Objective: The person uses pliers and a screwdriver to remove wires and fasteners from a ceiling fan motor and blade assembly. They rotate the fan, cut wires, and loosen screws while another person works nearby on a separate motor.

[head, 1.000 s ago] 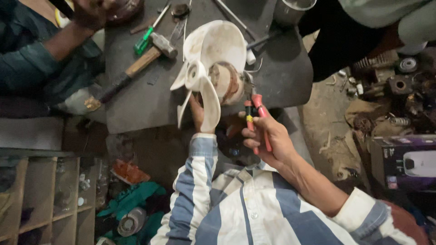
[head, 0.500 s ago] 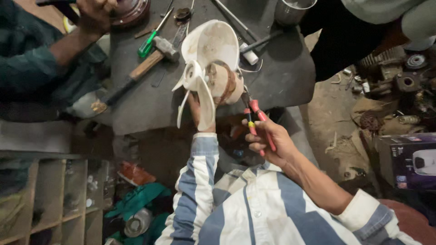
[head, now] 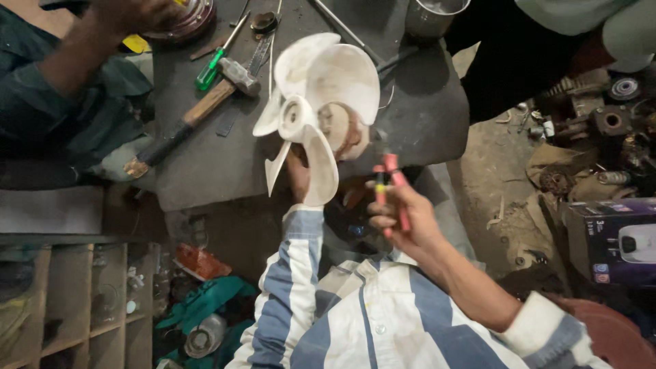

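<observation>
One steel cup (head: 434,15) on the table (head: 205,171), contents hidden.

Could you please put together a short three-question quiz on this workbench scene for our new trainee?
1. True or false: the right hand holds red-handled pliers.
2. What does the left hand support? A) the white fan blade B) the hammer C) the metal cup
3. Fill in: beside the hammer's head on the dark table lies a screwdriver with a ____ handle.

Key: 1 true; 2 A; 3 green.
</observation>
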